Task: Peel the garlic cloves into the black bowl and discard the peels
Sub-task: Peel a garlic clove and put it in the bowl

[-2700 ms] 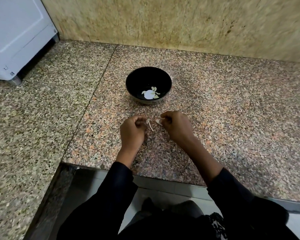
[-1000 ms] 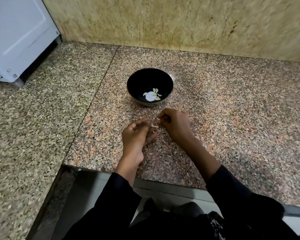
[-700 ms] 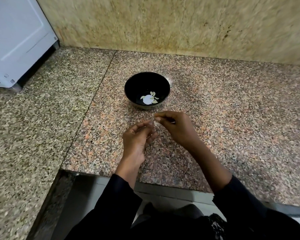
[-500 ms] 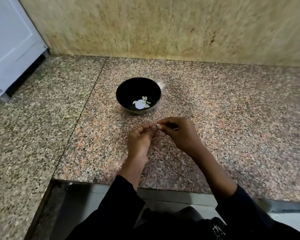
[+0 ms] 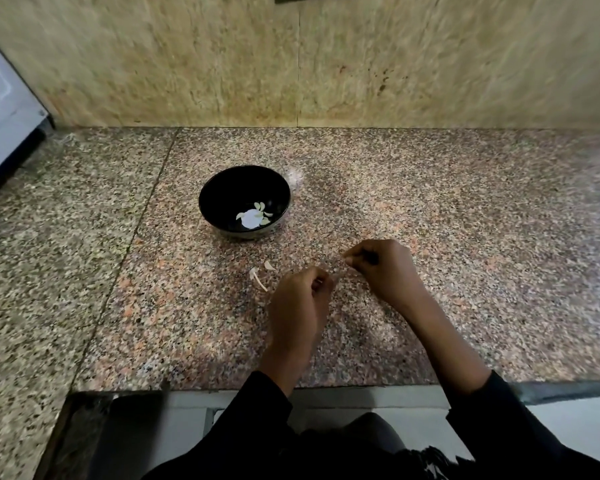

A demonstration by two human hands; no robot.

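Observation:
The black bowl (image 5: 219, 188) stands on the granite counter and holds several peeled garlic cloves (image 5: 255, 216). Two pale peel scraps (image 5: 258, 277) lie on the counter just in front of it. My right hand (image 5: 387, 271) pinches a small garlic clove (image 5: 344, 259) at its fingertips, to the right of the scraps. My left hand (image 5: 298, 306) is curled close beside it and pinches a thin peel that stretches faintly toward the right hand. Most of the clove is hidden by my fingers.
A beige stone wall (image 5: 291, 64) backs the counter. A white appliance (image 5: 0, 109) stands at the far left. The counter's front edge (image 5: 291, 388) runs just below my wrists, with a cut-out corner at the lower left.
Peel scraps that my left hand held earlier now lie on the counter. Both hands sit further right of the bowl and have drawn slightly apart.

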